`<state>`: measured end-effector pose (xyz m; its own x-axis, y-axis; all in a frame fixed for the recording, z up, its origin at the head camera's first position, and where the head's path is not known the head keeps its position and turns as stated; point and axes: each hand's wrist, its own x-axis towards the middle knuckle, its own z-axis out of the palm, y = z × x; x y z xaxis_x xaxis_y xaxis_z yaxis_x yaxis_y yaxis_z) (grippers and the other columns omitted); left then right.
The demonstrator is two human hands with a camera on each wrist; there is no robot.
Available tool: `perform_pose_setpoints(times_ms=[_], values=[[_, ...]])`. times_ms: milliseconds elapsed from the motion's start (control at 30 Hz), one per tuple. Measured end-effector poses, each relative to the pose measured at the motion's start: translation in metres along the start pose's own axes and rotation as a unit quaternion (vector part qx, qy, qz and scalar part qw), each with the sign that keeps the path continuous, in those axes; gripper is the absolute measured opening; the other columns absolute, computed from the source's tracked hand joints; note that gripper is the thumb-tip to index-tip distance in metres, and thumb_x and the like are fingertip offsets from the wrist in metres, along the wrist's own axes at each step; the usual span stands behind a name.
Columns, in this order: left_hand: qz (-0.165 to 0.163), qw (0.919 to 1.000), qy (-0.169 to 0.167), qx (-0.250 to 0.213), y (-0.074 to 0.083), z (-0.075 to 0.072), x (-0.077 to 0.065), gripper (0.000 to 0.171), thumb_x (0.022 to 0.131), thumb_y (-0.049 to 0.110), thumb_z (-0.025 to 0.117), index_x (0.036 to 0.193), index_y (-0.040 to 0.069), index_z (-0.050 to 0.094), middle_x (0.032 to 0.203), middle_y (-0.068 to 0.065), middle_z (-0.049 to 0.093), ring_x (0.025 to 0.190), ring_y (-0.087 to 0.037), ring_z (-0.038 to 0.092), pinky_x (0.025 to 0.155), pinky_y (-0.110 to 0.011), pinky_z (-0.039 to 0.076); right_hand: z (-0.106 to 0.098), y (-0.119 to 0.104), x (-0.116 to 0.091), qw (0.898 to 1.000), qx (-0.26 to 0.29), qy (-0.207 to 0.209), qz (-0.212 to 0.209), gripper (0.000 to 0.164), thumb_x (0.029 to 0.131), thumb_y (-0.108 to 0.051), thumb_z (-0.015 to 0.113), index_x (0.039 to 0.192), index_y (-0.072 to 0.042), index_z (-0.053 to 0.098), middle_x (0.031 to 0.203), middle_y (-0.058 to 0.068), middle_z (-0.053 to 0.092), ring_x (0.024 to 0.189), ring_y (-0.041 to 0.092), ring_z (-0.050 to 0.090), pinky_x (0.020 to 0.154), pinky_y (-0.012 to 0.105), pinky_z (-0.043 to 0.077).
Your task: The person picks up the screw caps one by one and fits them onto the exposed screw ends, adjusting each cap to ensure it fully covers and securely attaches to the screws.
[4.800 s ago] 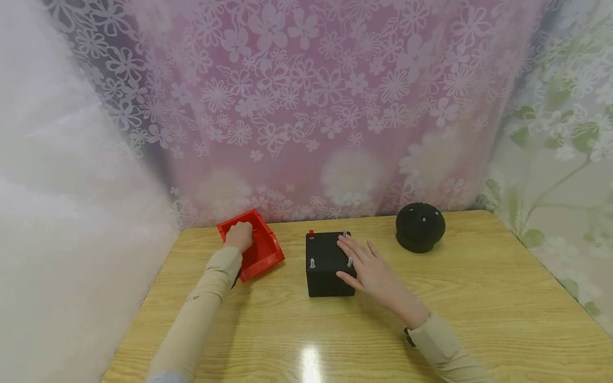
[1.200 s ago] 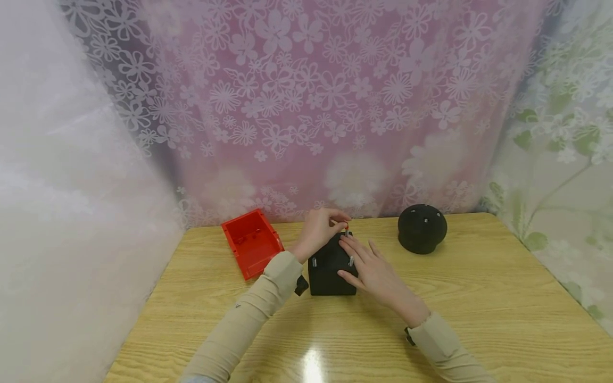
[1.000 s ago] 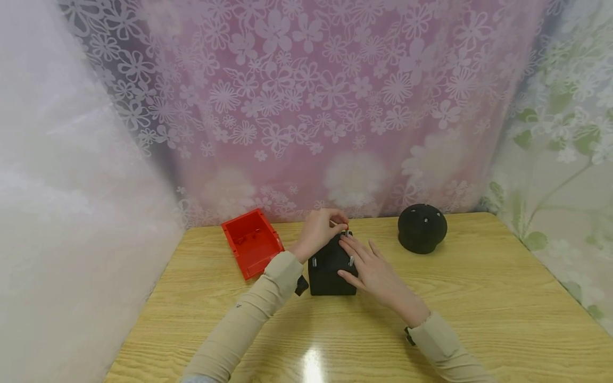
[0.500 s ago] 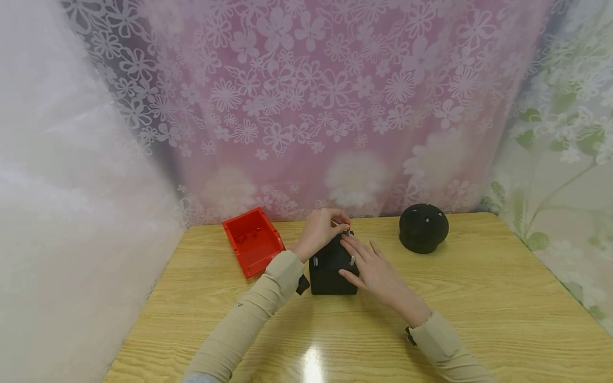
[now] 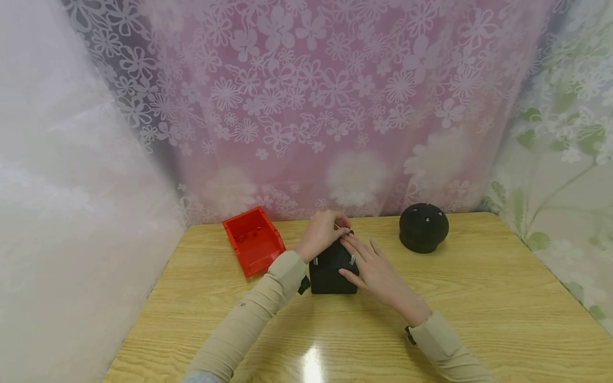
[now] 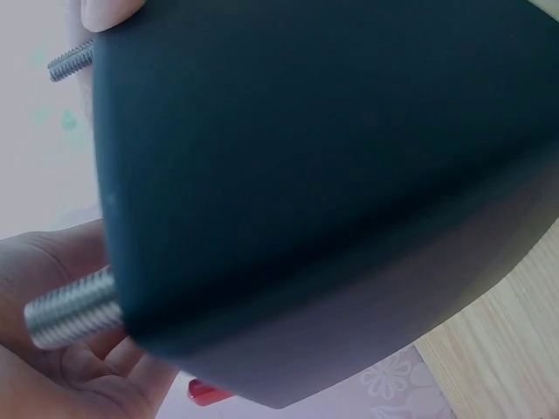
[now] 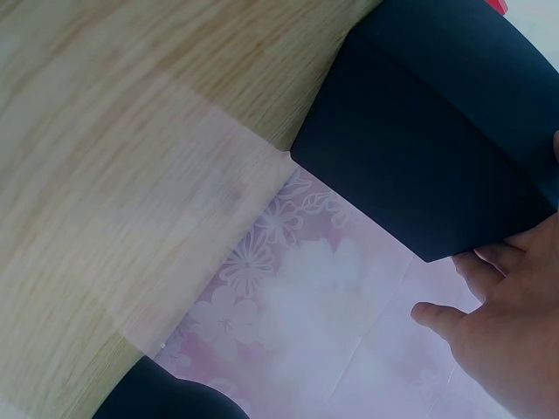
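A black box (image 5: 333, 279) with metal bolts standing up from its top sits mid-table. My left hand (image 5: 322, 232) reaches over its far right corner, thumb and fingers pinched around a small red cap at the bolt there; the fingers hide the cap. A nearer bare bolt (image 6: 74, 310) shows its thread in the left wrist view, and beyond the box edge another red cap (image 6: 208, 392) peeks out. With fingers stretched out, my right hand (image 5: 378, 274) rests on the box's right side and top, beside the near right bolt (image 5: 353, 260).
To the left lies an open red bin (image 5: 258, 250) with a few small red pieces inside. A black rounded object (image 5: 423, 229) with metal studs stands at the back right. Behind the wooden table (image 5: 383, 340) hangs a pink flowered curtain (image 5: 297, 117).
My left hand has moved from the red bin to the box's far right bolt with a red cap. Lately the cap has dropped out of sight behind the fingers. The right hand stays put.
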<state>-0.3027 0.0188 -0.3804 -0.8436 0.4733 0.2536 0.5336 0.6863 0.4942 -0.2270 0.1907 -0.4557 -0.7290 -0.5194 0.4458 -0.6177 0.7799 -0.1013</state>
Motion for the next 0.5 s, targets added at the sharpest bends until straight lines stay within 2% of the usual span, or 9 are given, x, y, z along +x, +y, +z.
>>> perform_pose_setpoints(times_ms=[100, 233, 333, 433, 500], values=[[-0.001, 1.0, -0.001, -0.001, 0.0, 0.001, 0.0, 0.013, 0.095, 0.018, 0.073, 0.105, 0.012, 0.077, 0.1, -0.003, 0.077, 0.087, -0.014, 0.073, 0.068, -0.021, 0.057, 0.0, 0.0, 0.0, 1.0, -0.002, -0.004, 0.001, 0.075, 0.098, -0.046, 0.063, 0.154, -0.002, 0.039, 0.16, 0.018, 0.036, 0.146, 0.032, 0.039, 0.115, 0.063, 0.03], [0.004, 0.9997, 0.008, -0.021, -0.001, -0.002, -0.001, 0.016, 0.098, 0.019, 0.069, 0.11, 0.011, 0.076, 0.106, -0.005, 0.076, 0.091, -0.017, 0.073, 0.075, -0.025, 0.059, -0.001, -0.001, 0.0, 1.0, -0.006, -0.004, 0.001, 0.075, 0.098, -0.046, 0.062, 0.154, -0.002, 0.039, 0.16, 0.018, 0.037, 0.146, 0.032, 0.039, 0.116, 0.063, 0.029], [0.005, 0.9978, 0.029, -0.059, -0.004, -0.009, -0.003, 0.02, 0.101, 0.021, 0.064, 0.113, 0.008, 0.075, 0.106, -0.007, 0.076, 0.091, -0.019, 0.073, 0.078, -0.027, 0.06, -0.001, -0.001, 0.0, 1.0, -0.001, -0.002, -0.001, 0.075, 0.099, -0.046, 0.062, 0.154, -0.001, 0.039, 0.16, 0.017, 0.037, 0.147, 0.031, 0.038, 0.116, 0.063, 0.029], [0.0, 0.9936, 0.051, -0.101, -0.007, -0.018, -0.005, 0.022, 0.103, 0.022, 0.062, 0.11, 0.006, 0.075, 0.098, -0.009, 0.076, 0.086, -0.022, 0.074, 0.074, -0.027, 0.06, -0.001, -0.001, 0.0, 1.0, 0.006, -0.001, 0.0, 0.076, 0.098, -0.045, 0.063, 0.155, -0.001, 0.038, 0.161, 0.017, 0.036, 0.147, 0.031, 0.037, 0.117, 0.063, 0.028], [-0.014, 0.9897, 0.053, -0.132, -0.009, -0.025, -0.008, 0.023, 0.104, 0.023, 0.06, 0.108, 0.006, 0.075, 0.094, -0.009, 0.076, 0.082, -0.023, 0.074, 0.072, -0.028, 0.061, -0.001, -0.001, 0.0, 1.0, 0.007, -0.002, 0.003, 0.075, 0.099, -0.044, 0.063, 0.155, -0.002, 0.038, 0.161, 0.016, 0.035, 0.147, 0.031, 0.037, 0.116, 0.063, 0.028]])
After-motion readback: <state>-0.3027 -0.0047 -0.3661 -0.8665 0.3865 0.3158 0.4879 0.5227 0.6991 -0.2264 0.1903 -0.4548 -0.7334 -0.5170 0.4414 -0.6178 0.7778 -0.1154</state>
